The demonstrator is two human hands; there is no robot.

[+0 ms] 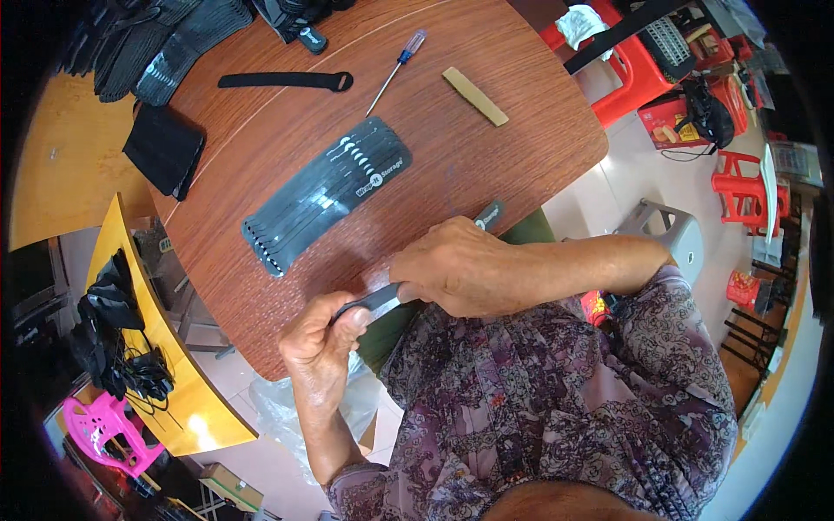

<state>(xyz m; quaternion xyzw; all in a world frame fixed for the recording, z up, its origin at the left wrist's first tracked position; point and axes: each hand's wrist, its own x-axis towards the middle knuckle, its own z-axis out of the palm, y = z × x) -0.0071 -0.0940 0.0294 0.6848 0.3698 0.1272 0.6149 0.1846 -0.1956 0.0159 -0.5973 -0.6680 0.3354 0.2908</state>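
Note:
A dark grey flat strap (380, 299) is stretched between my two hands over the table's near edge. My left hand (320, 333) is closed on one end, the thumb pressed on top. My right hand (456, 267) is wrapped round it further along, its fingers partly hidden. A rounded dark tab with a pale print (489, 215) sticks out behind my right wrist; whether it belongs to the same strap I cannot tell. Beyond my hands lies a fanned stack of dark grey straps (326, 193) with white print.
On the brown wooden table (530, 165) lie a black strap with a looped end (282, 80), a screwdriver (396, 71) and a tan strip (474, 96). Piles of black straps (165, 52) and a black folded piece (163, 149) sit at the far left. A grey stool (667, 233) stands right.

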